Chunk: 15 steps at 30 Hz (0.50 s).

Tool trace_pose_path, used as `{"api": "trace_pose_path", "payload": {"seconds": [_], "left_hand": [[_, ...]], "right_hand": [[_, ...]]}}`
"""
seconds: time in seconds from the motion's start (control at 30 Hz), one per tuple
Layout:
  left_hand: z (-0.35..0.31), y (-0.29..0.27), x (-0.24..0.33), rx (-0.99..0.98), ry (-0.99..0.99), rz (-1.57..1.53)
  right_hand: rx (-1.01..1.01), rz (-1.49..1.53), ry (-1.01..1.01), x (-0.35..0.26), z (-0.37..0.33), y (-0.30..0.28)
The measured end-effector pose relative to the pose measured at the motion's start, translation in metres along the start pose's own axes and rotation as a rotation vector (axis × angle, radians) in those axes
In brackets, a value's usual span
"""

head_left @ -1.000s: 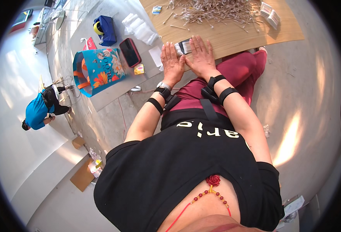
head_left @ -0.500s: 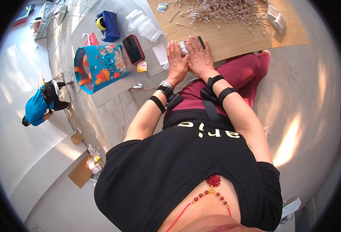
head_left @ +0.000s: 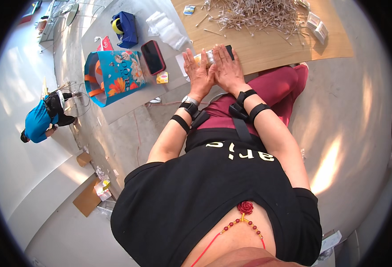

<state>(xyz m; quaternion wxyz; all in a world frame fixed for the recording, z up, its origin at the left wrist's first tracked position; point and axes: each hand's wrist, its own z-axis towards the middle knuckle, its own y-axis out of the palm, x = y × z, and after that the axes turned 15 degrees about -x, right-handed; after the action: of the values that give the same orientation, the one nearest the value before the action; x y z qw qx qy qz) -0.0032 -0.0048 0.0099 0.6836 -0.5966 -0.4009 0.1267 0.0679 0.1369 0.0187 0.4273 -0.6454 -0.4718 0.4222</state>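
Note:
At the table's near edge, a bundle of white-tipped cotton swabs [head_left: 209, 57] lies between my two hands. My left hand [head_left: 199, 75] is at its left end, fingers stretched out and apart. A yellow-orange patch shows between those fingers; I cannot make out what it is. My right hand [head_left: 226, 71] lies flat over the right part of the bundle, fingers straight. Beyond its fingertips a black flat-edged piece [head_left: 230, 52] sticks out. The thumbs meet below the swabs. Farther back lies a big loose heap of cotton swabs [head_left: 258, 15].
Clear swab boxes [head_left: 317, 27] stand right of the heap. On the grey table to the left are a phone [head_left: 153, 57], a blue tape dispenser [head_left: 125, 31], plastic bags [head_left: 167, 30], a small yellow box [head_left: 162, 78] and a blue flowered bag [head_left: 124, 78]. Another person [head_left: 42, 118] bends down far left.
My left hand has moved slightly left and its fingers have spread, showing the yellow-orange patch. My right hand stays over the swabs, nearly in place.

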Motion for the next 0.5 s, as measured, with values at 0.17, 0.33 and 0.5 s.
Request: {"api": "trace_pose_path", "payload": {"seconds": [0.17,0.33,0.5], "left_hand": [[0.0044,-0.0051,-0.0024,0.005,0.079,-0.433],[0.0068,-0.0036,0.0005,0.011,0.083,-0.507],[0.0063,-0.0045,0.0027,0.017,0.072,-0.456]], "right_hand": [[0.004,0.045,-0.038,0.0003,-0.0009,-0.0032],[0.029,0.070,-0.070,0.0023,-0.0007,-0.0002],[0.076,0.133,-0.123,0.0001,0.0002,0.0032]]}}
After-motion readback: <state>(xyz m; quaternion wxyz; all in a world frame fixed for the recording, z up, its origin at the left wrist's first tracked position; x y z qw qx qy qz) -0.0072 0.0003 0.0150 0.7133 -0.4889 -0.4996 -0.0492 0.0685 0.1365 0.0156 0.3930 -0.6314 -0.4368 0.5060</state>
